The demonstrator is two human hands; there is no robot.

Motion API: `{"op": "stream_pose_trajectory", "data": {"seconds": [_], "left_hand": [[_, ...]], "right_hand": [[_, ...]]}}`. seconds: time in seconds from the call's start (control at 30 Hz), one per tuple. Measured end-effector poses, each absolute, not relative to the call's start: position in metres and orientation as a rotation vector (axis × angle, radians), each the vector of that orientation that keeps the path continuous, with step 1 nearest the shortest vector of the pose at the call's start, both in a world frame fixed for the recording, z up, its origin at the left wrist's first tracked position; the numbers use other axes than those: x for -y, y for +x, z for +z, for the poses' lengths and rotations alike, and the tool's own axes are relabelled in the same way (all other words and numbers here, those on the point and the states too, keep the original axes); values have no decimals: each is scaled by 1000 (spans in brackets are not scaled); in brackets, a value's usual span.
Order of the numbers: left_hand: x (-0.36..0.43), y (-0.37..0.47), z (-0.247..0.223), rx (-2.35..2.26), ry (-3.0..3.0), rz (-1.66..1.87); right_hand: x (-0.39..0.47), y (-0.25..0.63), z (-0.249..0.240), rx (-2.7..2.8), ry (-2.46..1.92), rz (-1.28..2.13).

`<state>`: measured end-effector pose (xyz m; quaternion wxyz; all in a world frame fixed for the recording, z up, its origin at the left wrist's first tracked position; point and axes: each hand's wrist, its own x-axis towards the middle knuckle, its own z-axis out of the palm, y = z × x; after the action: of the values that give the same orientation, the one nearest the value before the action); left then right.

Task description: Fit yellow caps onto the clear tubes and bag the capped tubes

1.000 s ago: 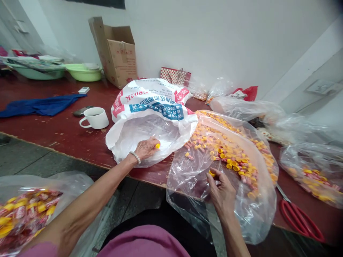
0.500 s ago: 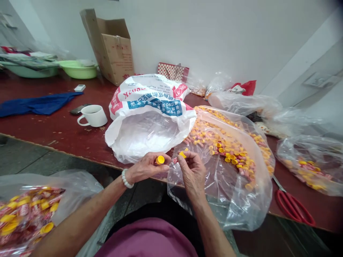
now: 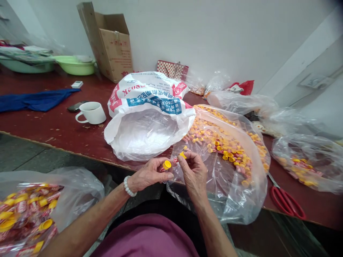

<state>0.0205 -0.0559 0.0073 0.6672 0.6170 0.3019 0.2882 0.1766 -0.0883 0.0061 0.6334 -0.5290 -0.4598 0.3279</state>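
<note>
My left hand point(image 3: 152, 174), with a white bead bracelet at the wrist, is closed around a small clear tube with a yellow cap point(image 3: 167, 165) and a red-and-white label. Close by, my right hand point(image 3: 193, 171) pinches a small yellow-capped piece point(image 3: 183, 155) with a red-and-white printed part sticking out to the left. The two pieces are apart. Beyond the hands, a white printed sack point(image 3: 144, 151) lies with its mouth facing me. To its right, a clear plastic bag point(image 3: 214, 185) is spread out, holding many yellow-capped pieces point(image 3: 230, 155).
Red-handled scissors point(image 3: 286, 201) lie at the table's right edge, near another clear bag point(image 3: 321, 175). A white mug point(image 3: 93, 113), blue cloth point(image 3: 34, 100), green basin point(image 3: 76, 67) and cardboard box point(image 3: 116, 53) stand left. A bag of capped tubes point(image 3: 77, 185) is at lower left.
My left hand has turned and lowered slightly, so more of the tube and its cap shows. My right hand keeps its pinch, almost in place. The view has shifted slightly.
</note>
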Motion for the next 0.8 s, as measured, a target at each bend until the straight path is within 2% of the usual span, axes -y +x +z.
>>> {"op": "stream_pose_trajectory", "data": {"seconds": [0.13,0.4,0.63,0.8], "left_hand": [[55,18,10,-703,1348,648],[57,19,4,-667,1182,631],[65,32,-6,-619,795,742],[68,37,-7,-561,701,743]], "right_hand": [[92,183,7,1275,-1251,730],[103,188,16,1959,-1234,372],[109,172,-7,1803,-1303,425],[109,172,-13,1876,-1241,208]]}}
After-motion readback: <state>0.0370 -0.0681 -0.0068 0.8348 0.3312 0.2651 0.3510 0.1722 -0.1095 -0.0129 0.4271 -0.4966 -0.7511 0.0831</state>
